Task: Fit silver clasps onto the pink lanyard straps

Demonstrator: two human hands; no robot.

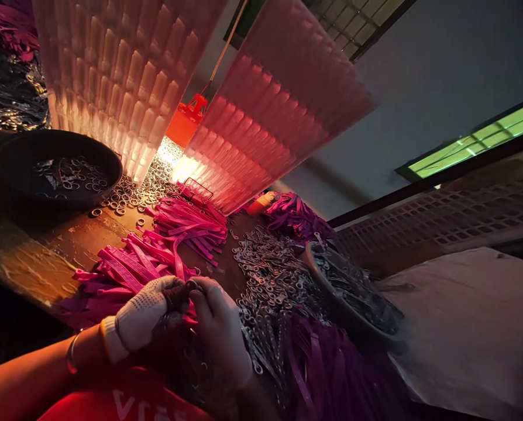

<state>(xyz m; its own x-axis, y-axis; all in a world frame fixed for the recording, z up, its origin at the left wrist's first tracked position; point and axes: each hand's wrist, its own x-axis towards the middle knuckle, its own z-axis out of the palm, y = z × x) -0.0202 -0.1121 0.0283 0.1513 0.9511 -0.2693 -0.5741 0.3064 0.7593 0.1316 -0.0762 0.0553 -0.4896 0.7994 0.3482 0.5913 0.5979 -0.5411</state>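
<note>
My left hand, in a white dotted work glove, is closed with its dark, worn fingertips pressed together. My right hand, in a pale covering, pinches close against it. Between the fingertips is something small and dark, too hidden to name. Just beyond the hands lies a heap of bright pink straps; one strap curves down toward the fingers of my left hand. Right of my right hand spreads a pile of metal clasps. Lower right, purple-looking straps hang in a bundle.
A dark basin with metal rings stands at left, beside loose rings. A red lamp hangs between two translucent ribbed panels. A tub of metal pieces is at right, near pale cloth. An orange bottle lies behind.
</note>
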